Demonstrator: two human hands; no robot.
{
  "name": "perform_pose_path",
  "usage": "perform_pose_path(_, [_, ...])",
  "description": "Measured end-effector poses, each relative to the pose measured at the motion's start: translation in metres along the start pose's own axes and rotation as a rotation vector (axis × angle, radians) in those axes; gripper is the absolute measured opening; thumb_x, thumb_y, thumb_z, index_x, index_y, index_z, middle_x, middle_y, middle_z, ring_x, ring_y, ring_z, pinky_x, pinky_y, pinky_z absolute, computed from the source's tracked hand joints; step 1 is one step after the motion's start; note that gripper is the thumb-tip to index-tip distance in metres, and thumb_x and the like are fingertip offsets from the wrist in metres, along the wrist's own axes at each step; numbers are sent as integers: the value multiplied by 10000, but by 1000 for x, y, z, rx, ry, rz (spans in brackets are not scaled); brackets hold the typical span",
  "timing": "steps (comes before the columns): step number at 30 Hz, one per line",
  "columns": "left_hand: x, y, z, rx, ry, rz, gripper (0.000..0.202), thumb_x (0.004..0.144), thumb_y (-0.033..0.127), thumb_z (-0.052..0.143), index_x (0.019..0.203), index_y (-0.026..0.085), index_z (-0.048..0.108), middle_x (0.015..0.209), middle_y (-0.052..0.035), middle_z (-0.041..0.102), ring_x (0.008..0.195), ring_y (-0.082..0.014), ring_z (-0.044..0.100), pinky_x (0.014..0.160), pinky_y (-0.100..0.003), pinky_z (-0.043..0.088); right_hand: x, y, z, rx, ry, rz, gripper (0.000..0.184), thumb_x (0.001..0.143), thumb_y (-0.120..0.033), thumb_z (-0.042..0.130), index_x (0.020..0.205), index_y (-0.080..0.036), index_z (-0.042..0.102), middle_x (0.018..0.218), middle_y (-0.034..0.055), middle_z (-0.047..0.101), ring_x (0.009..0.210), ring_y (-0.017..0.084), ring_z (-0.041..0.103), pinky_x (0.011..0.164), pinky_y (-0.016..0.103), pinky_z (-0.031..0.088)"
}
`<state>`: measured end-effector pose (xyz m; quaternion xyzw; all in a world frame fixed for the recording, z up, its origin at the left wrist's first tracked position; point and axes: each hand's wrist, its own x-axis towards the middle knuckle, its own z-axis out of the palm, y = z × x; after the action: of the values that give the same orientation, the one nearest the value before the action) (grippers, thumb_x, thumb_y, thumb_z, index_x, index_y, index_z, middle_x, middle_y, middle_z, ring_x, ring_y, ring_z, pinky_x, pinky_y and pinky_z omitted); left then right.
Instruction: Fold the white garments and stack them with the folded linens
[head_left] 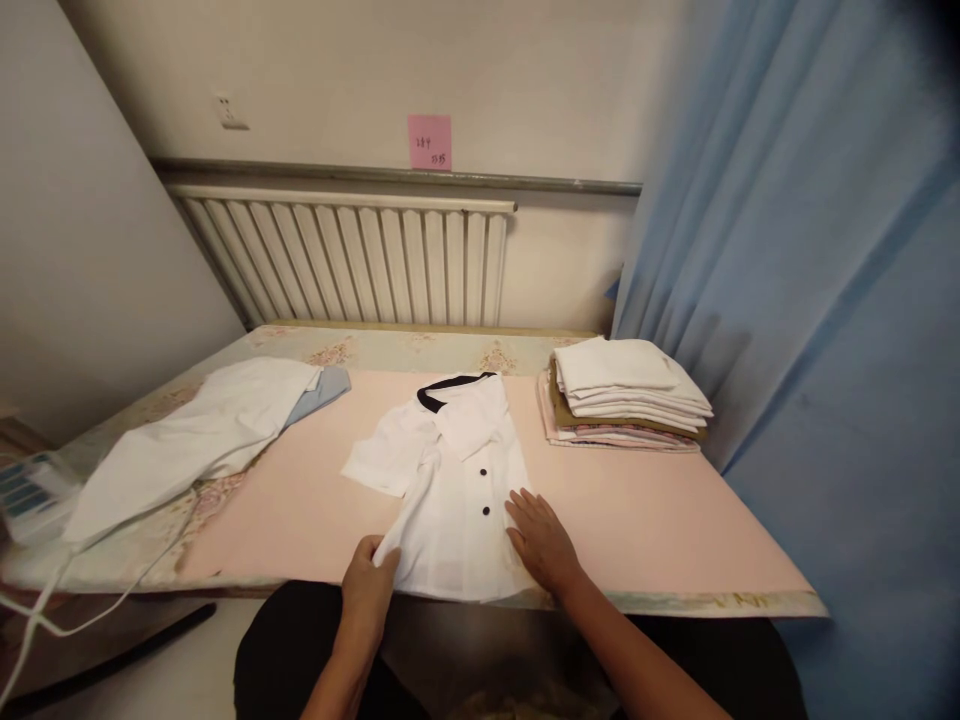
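A white shirt (450,470) with a black collar and small black buttons lies on the pink mat (630,510) in the middle of the table. My left hand (369,580) pinches the shirt's lower left hem near the front edge. Flat on the shirt's lower right part rests my right hand (541,540), fingers stretched out.
A stack of folded clothes (626,395) sits at the back right of the mat. Loose white and pale blue garments (202,430) lie on the left. A blue curtain (810,280) hangs at the right, a radiator (352,255) stands behind the table, and a white cable (45,610) dangles at the left.
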<state>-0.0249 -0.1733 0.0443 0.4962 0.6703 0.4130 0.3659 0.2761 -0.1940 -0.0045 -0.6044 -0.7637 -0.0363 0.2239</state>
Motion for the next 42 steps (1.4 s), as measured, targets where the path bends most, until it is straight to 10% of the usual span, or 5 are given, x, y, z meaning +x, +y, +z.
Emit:
perform_pose_path(10, [-19, -3, 18, 435, -83, 675, 207, 875, 187, 399, 949, 214, 591, 882, -52, 573, 871, -204, 562, 803, -321, 443, 1, -1, -2, -12, -23, -4, 427, 903, -188, 478, 1328, -176, 528, 1422, 77, 487, 1369, 258, 360, 1136, 493, 281])
perform_pose_path(20, [-30, -5, 20, 587, -367, 775, 187, 906, 302, 462, 925, 213, 626, 906, -68, 621, 896, -217, 555, 825, -354, 431, 0, -2, -1, -4, -3, 5, 420, 899, -176, 488, 1315, -184, 541, 1414, 74, 496, 1368, 254, 363, 1136, 476, 285])
perform_pose_path(26, [-15, -16, 14, 397, -17, 509, 256, 896, 361, 426, 951, 184, 601, 966, -88, 635, 953, -237, 576, 872, -380, 446, 1, -1, -1, 18, -4, 11, 412, 902, -187, 496, 1310, -175, 544, 1411, 78, 500, 1361, 259, 372, 1139, 485, 280])
perform_pose_path(34, [9, -1, 12, 511, -217, 84, 153, 845, 298, 441, 832, 206, 562, 772, -11, 638, 768, -180, 611, 711, -289, 423, -2, 1, 3, 99, 81, 22, 440, 877, -197, 490, 1315, -192, 537, 1406, 92, 502, 1350, 250, 392, 1124, 480, 312])
perform_pose_path(42, [31, -11, 20, 460, -296, -54, 190, 844, 331, 497, 933, 191, 589, 803, -4, 682, 801, -169, 665, 712, -257, 455, 9, 7, -15, 394, 117, 786, 416, 850, -245, 427, 1219, -114, 567, 1041, 124, 691, 964, 224, 657, 874, 335, 502])
